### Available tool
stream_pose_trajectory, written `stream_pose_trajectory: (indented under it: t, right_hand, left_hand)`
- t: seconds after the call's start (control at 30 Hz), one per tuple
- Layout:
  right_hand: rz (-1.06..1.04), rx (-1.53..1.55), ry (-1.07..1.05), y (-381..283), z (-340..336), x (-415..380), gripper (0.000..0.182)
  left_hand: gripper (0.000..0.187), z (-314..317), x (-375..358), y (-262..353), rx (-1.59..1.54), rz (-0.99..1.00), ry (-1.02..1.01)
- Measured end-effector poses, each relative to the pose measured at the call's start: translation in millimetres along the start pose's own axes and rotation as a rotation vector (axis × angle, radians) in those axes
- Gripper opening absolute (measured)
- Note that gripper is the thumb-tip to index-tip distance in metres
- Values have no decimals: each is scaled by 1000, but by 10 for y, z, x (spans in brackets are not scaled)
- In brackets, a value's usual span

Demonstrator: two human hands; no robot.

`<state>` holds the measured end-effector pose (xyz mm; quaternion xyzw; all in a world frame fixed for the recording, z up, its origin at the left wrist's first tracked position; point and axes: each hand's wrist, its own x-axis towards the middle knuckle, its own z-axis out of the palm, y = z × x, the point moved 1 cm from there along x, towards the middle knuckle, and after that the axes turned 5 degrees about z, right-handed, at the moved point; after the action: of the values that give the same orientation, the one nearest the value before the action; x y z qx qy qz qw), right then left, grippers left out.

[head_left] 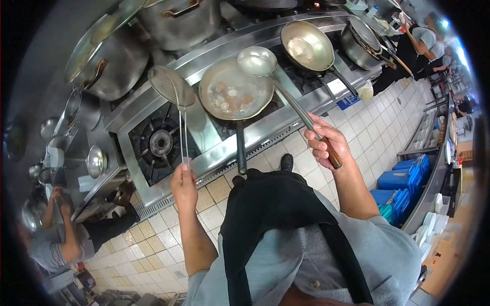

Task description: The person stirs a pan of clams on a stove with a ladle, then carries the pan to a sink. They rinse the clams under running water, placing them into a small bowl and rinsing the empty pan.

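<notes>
Frying pan (224,118) on the front of the stove (212,162), pieces of food (232,97) in liquid inside! And the hands?

– Both occupied! Left grip (184,188) clamped on the handle of a strainer (163,85), its mesh beside the pan's left rim; right grip (328,142) wrapped round a ladle (256,62), bowl over the far right rim

– Where's the danger?

– Spills! Tip that ladle and whatever it carries, can't tell how much, could run onto the burners. And the pan's handle (241,150) points right at the black apron (270,196): lean in, one bump, hot liquid could slop out

– What's in the way?

– Second pan (317,66) close on the right, its handle jutting past the stove's front, a possible snag for the right forearm! Tall pot (115,66) behind the strainer, bare burner (161,143) nearer, a co-worker (69,229) off left, blue bins (403,178) right
</notes>
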<state>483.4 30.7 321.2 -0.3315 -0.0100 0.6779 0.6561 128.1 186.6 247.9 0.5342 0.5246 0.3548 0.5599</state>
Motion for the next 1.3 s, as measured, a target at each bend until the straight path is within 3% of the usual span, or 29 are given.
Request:
stream_pose_trajectory:
  t: [0.07,0.13,0.2,0.33,0.37,0.47,0.63,0.87,0.9,1.07,1.13,1.2,1.27,1.3]
  right_hand:
    - [-24,4,-2,-198,-73,-95,40]
    - [-68,-15,-2,-430,-186,-207,37]
    - [-78,-18,11,-690,-295,-335,36]
    - [-176,-103,115,-1195,-550,-559,39]
    - [-206,-133,150,-1307,-636,-608,41]
    - [-258,-180,222,-1599,-844,-732,44]
    - [-307,-237,305,-1973,-1155,-848,45]
    - [-254,-198,285,-2107,-1424,-564,40]
    - [-237,-228,304,-2111,-1420,-504,50]
    - [-218,-434,365,-1992,-1404,-252,65]
    - [-259,-712,439,-1910,-1406,-160,65]
    - [-264,-831,509,-1821,-1470,-107,64]
    - [-390,-1413,653,-1770,-1504,-104,65]
    - [-479,-1474,700,-1722,-1417,-128,64]
  left_hand:
    - [33,197,37,158,197,195,101]
    - [36,435,127,289,339,209,77]
    - [36,754,258,352,565,547,157]
    - [35,1603,253,903,578,383,-18]
    - [37,1811,309,869,586,540,2]
    - [38,2378,410,870,700,643,-34]
    - [40,3131,587,674,946,677,-128]
    - [47,3687,684,734,913,488,-254]
    - [51,3712,695,747,866,466,-255]
    - [64,3577,718,647,684,383,-317]
    - [67,3407,643,658,586,306,-346]
    - [67,3142,446,753,352,107,-429]
    - [62,2801,301,682,224,111,-401]
    - [58,2589,239,677,148,34,-412]
